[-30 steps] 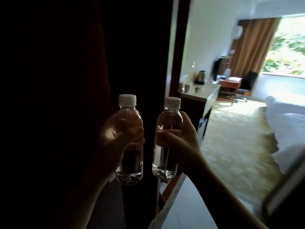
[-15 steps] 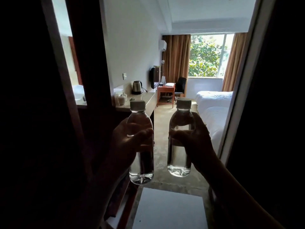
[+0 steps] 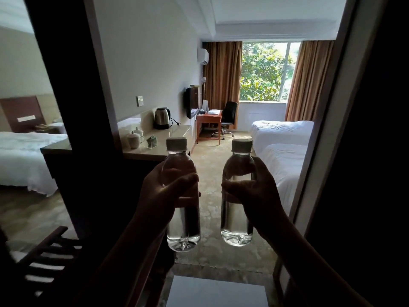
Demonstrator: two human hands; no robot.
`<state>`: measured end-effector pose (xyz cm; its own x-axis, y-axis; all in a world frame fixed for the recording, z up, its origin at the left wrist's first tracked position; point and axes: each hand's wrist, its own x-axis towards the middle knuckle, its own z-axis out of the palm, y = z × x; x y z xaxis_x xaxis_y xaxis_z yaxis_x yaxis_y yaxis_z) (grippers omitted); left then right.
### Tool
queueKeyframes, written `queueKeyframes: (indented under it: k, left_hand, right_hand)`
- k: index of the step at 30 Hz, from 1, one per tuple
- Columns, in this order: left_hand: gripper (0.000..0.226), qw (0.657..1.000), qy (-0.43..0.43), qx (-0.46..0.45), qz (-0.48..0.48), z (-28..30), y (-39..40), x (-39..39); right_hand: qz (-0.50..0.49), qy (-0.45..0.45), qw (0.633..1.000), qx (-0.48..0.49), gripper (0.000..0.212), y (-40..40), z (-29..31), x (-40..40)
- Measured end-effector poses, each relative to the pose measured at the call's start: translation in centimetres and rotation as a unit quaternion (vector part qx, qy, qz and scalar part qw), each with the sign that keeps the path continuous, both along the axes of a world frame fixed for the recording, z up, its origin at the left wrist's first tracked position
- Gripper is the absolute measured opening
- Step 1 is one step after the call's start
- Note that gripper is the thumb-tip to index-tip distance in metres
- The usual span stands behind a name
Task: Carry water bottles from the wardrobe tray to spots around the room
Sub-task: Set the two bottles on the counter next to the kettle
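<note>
Two clear water bottles with white caps are held upright in front of me at chest height. My left hand [image 3: 168,191] is wrapped around the middle of the left bottle [image 3: 183,227]. The right bottle [image 3: 237,218] is gripped the same way by my right hand [image 3: 254,196]. The bottles stand side by side, a small gap apart. Both are nearly full. The wardrobe tray is out of view.
A counter [image 3: 174,135] along the left wall carries a kettle [image 3: 162,118] and lidded cups [image 3: 135,138]. Two white beds [image 3: 283,156] fill the right side. A desk [image 3: 209,120] and office chair [image 3: 229,116] stand by the window. A mirror [image 3: 28,129] is on the left, a slatted wooden rack [image 3: 44,258] lower left.
My view has swung from the dark wardrobe toward the room, which now appears larger and straight ahead. Both hands keep the same grip on the bottles.
</note>
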<state>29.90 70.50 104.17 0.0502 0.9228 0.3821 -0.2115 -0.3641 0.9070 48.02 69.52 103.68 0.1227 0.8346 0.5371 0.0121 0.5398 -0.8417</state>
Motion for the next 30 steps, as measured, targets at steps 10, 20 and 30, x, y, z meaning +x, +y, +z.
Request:
queueKeyframes:
  k: [10, 20, 30]
  left_hand:
    - [0.031, 0.999, -0.001, 0.035, 0.017, 2.2, 24.6, -0.2]
    - [0.049, 0.998, 0.045, 0.043, -0.010, 2.0, 43.5, 3.5]
    - [0.045, 0.998, 0.022, 0.044, 0.040, 0.3, 65.5, 9.0]
  right_hand:
    - [-0.064, -0.026, 0.997, 0.018, 0.040, 22.9, 2.8, -0.4]
    - [-0.118, -0.031, 0.992, 0.021, 0.038, 41.5, 2.5, 3.4]
    - [-0.052, -0.045, 0.997, 0.034, 0.044, 64.6, 1.1, 9.7]
